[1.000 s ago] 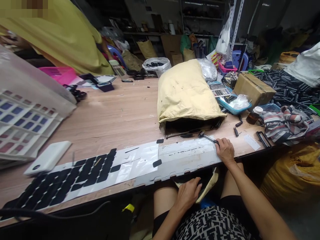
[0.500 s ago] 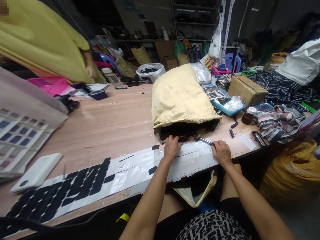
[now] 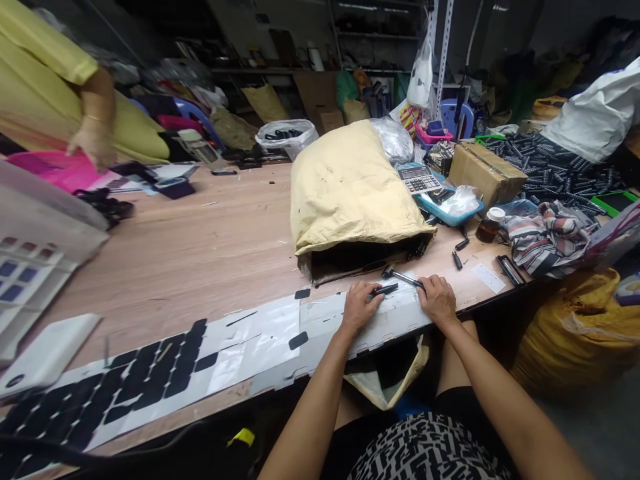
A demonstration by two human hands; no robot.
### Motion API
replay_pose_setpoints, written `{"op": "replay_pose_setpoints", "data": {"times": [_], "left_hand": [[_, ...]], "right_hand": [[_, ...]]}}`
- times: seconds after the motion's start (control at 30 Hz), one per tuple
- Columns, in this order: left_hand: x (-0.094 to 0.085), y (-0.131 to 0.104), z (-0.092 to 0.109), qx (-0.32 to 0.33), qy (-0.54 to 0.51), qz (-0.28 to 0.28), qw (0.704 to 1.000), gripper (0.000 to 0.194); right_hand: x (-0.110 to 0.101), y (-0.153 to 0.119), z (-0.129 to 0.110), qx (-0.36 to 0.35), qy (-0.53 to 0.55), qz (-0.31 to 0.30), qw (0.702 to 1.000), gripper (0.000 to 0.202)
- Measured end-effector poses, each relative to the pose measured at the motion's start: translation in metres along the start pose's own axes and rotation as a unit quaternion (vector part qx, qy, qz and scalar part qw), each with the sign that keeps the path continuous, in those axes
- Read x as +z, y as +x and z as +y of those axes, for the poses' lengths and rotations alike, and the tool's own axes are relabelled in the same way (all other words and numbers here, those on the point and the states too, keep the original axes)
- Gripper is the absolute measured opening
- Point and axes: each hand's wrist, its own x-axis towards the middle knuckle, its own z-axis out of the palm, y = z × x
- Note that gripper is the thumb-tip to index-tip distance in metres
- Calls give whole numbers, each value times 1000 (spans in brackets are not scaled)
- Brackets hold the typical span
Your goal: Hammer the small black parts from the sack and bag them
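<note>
My left hand [image 3: 361, 305] is closed around one end of a slim black part [image 3: 385, 289], like a short handle, low over the white sheet [image 3: 320, 327] at the table's front. In my right hand [image 3: 437, 297] is a small hammer [image 3: 407, 278], with a metal shaft and a dark head pointing left. The head lies just beyond the black part, near the dark mouth of a large cream sack [image 3: 350, 193]. More dark pieces show at the right of that mouth.
Black rounded patches [image 3: 150, 367] lie at front left beside a white box-like object [image 3: 50, 353]. At right are a calculator [image 3: 419, 179], cardboard box [image 3: 485, 173], brown jar [image 3: 490, 225] and striped cloth [image 3: 545, 237]. A co-worker's hand [image 3: 95, 143] reaches by a pink basin [image 3: 55, 170].
My left hand has come away from the sack's mouth toward me, with the black part now plainly in view. The hammer stays in my right hand. The co-worker's arm has moved left.
</note>
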Motion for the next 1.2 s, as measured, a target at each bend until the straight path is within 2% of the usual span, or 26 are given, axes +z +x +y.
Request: {"op": "replay_pose_setpoints", "data": {"times": [0.1,0.27,0.4,0.5,0.6,0.73,0.93,1.03,1.2], "left_hand": [[0,0,-2,-11,-30,5,999,24],[0,2,-5,-20,-41,16,999,13],[3,3,-6,-24,-51,23,998,13],[4,3,-8,-27,-62,23,997,14],[5,4,-9,-27,-64,24,997,15],[6,4,-9,-30,-61,27,997,14],[6,4,-8,-28,-58,29,997,13],[6,4,-8,-31,-54,28,998,14],[5,6,-7,-37,-70,23,997,15]], "right_hand": [[0,-1,0,2,-1,2,1000,24],[-1,0,-1,4,-1,-1,1000,28],[-8,5,-1,16,10,-42,999,29],[-15,6,-1,48,59,-64,995,28],[-23,-2,-2,83,150,-49,984,31],[-35,-20,-7,70,229,-32,970,30],[-42,-37,-17,29,190,-30,981,31],[-41,-37,-19,35,164,-43,985,30],[-42,-32,-25,33,170,-29,984,30]]}}
